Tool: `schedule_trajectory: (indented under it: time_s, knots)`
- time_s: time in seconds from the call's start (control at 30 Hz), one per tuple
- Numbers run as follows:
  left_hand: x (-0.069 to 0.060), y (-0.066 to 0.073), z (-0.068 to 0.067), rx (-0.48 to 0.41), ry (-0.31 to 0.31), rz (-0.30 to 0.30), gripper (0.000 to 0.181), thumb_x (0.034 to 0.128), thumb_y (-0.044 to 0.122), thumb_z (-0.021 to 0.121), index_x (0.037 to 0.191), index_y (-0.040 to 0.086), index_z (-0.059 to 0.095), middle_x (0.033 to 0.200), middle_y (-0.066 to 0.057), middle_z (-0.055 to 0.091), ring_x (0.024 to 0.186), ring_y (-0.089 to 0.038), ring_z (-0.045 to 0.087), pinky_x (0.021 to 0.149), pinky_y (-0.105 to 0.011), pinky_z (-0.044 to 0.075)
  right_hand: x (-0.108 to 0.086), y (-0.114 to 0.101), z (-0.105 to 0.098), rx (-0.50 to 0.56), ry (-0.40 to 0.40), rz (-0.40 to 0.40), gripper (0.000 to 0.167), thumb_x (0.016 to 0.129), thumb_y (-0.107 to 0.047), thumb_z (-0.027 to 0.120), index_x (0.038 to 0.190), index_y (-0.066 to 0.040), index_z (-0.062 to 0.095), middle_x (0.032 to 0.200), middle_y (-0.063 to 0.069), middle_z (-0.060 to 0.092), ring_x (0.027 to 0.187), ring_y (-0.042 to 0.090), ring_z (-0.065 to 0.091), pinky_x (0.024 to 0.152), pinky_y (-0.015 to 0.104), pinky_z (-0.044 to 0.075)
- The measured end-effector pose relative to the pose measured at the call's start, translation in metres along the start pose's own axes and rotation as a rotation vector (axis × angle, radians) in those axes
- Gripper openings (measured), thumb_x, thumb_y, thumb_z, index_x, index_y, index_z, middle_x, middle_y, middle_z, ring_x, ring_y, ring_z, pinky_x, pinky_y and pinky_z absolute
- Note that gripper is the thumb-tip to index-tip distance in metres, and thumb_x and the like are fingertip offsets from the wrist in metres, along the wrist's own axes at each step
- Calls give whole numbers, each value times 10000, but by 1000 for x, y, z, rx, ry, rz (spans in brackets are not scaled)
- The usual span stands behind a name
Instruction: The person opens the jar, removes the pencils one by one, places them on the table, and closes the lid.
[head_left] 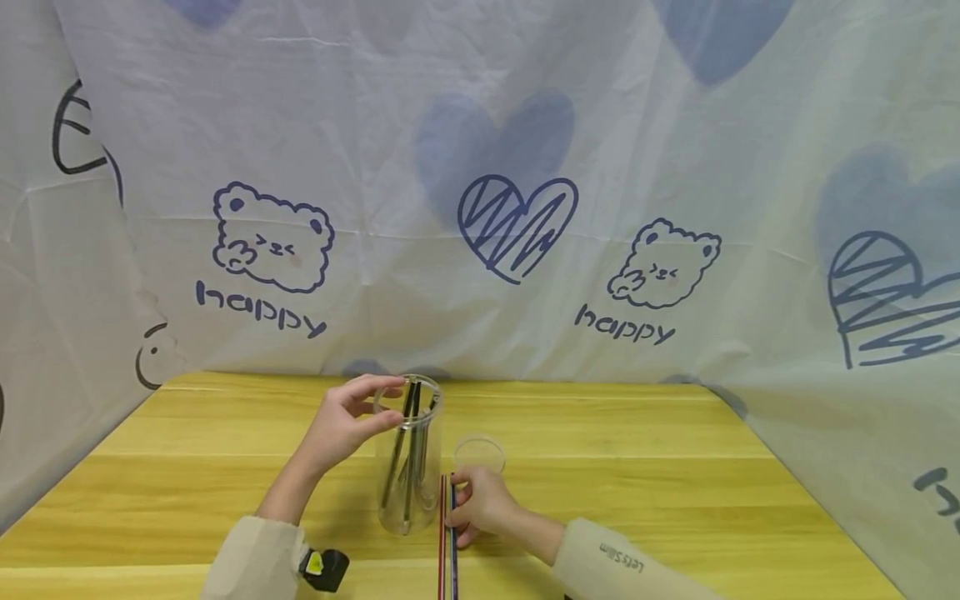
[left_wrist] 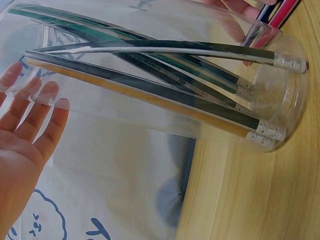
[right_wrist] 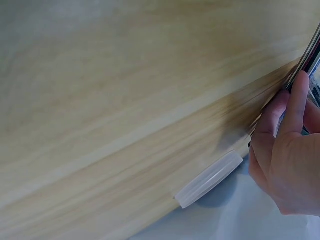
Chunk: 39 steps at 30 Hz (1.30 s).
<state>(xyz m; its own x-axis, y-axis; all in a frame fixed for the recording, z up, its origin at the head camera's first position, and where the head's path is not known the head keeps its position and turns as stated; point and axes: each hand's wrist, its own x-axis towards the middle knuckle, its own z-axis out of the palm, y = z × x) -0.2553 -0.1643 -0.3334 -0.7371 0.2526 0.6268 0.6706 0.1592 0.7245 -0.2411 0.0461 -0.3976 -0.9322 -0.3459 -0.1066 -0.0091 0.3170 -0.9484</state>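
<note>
Pencils (head_left: 453, 550) in right hand (head_left: 483, 502) beside jar (head_left: 382, 458)

Head view: moderate, fairly even light. Yellow wood-grain tabletop (head_left: 675, 467) reads saturated; pale fabric backdrop with blue drawings (head_left: 405, 300) is greyer, with soft fold shading. Wide-angle lens stretches the sides. Pencil detail soft.

Left wrist: brighter, the sharpest of the three. Pale glare on the clear cylindrical plastic container (left_wrist: 145, 112), hard white streak along a dark pencil (left_wrist: 200, 47). Lettering partly legible.

Right wrist: dimmer, hazy, low contrast; wood grain soft toward the top. Diffuse shadow beside the bare right hand (right_wrist: 287, 155), another under the translucent whitish disc (right_wrist: 209, 179). Can't pin the light source.
</note>
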Motion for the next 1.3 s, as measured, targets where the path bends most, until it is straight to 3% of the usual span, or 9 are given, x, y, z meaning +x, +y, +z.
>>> schedule_trajectory:
  time_s: [0.23,0.47,0.77,1.03,1.3]
  knots:
    - [0,1,0,5,-2,1,360,776,-5,665,1123,-43,577,1039,-163,581,941,-243,541,744,-270,484,0,0,1,-24,8,14,457,636,246,615,1067,157,489,797,159,449,499,190,543,428,291,501]
    - [0,1,0,14,6,4,353,775,-11,664,1118,-34,584,1030,-157,587,934,-249,544,742,-260,481,-1,-1,2,-72,9,-19,427,614,261,626,1019,226,499,818,162,447,507,217,571,423,277,498]
    - [0,1,0,11,2,-4,356,774,-8,665,1119,-34,581,1038,-158,585,934,-279,544,741,-272,484,-1,-2,-2,-60,-6,-19,391,650,225,625,1016,221,490,825,164,455,532,219,577,437,279,503]
    - [0,0,1,17,0,2,361,769,4,675,1116,-32,581,1024,-140,590,928,-294,542,738,-276,485,2,-20,-18,-82,-2,-102,358,723,132,626,1049,204,496,755,119,512,509,177,570,435,305,505]
    - [0,0,1,16,3,1,357,771,-6,668,1117,-29,581,1029,-143,589,935,-313,537,741,-269,483,1,-42,-26,-22,-12,-128,293,768,109,586,1038,190,506,758,121,536,519,178,572,450,316,510]
